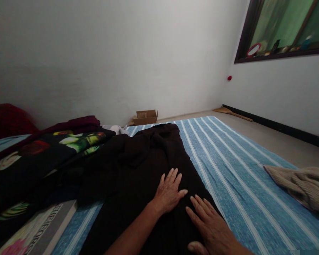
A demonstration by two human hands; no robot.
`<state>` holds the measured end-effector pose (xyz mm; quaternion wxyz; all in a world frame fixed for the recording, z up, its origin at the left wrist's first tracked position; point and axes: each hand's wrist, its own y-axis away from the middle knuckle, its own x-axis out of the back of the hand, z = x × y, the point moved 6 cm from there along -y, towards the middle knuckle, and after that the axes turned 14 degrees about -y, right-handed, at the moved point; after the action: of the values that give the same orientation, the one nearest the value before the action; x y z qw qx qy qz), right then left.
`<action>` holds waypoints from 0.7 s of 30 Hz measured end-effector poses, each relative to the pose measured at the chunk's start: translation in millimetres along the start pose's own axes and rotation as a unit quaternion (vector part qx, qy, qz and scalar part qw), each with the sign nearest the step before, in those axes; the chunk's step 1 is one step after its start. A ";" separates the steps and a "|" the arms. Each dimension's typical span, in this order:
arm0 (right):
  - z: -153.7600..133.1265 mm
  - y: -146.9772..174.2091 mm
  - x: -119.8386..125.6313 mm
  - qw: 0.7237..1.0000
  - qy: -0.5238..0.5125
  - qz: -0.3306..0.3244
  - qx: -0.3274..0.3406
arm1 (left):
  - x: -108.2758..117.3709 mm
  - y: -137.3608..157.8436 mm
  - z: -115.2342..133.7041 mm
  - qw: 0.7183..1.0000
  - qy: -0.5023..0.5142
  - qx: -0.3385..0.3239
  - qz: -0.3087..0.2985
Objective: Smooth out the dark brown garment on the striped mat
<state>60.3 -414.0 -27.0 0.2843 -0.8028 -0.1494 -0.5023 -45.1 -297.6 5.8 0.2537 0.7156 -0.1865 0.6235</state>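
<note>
A dark brown, nearly black garment [146,177] lies spread over the bed, its far end bunched in folds. It could be trousers, but its full shape is not plain. My left hand [170,191] rests flat on the cloth with fingers stretched out and thumb apart. Lower and to the right, my right hand [208,221] lies palm down near the garment's right edge, fingers extended. Neither hand grips anything. Part of the garment's left side merges with the dark cloth beside it.
A blue striped sheet [228,170] covers the bed. Left are a floral dark cloth [77,141] and a thick book [42,230]. A beige knitted cloth [305,184] lies right. Beyond stand a cardboard box [146,116] and, on the floor, a broom [234,112].
</note>
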 end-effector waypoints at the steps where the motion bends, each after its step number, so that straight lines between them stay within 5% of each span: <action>1: 0.0 -0.4 -1.4 1.000 -0.003 -0.005 -0.002 | -0.4 -0.4 -0.2 1.000 0.001 -0.002 0.000; 21: -6.9 -2.5 8.5 0.995 -0.043 -0.067 -0.066 | 1.8 7.8 10.5 0.999 -0.010 -0.022 0.038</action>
<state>57.8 -416.6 -16.3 0.1898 -0.8289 -0.1820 -0.4937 -41.0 -310.0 7.6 0.2437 0.7088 -0.2294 0.6210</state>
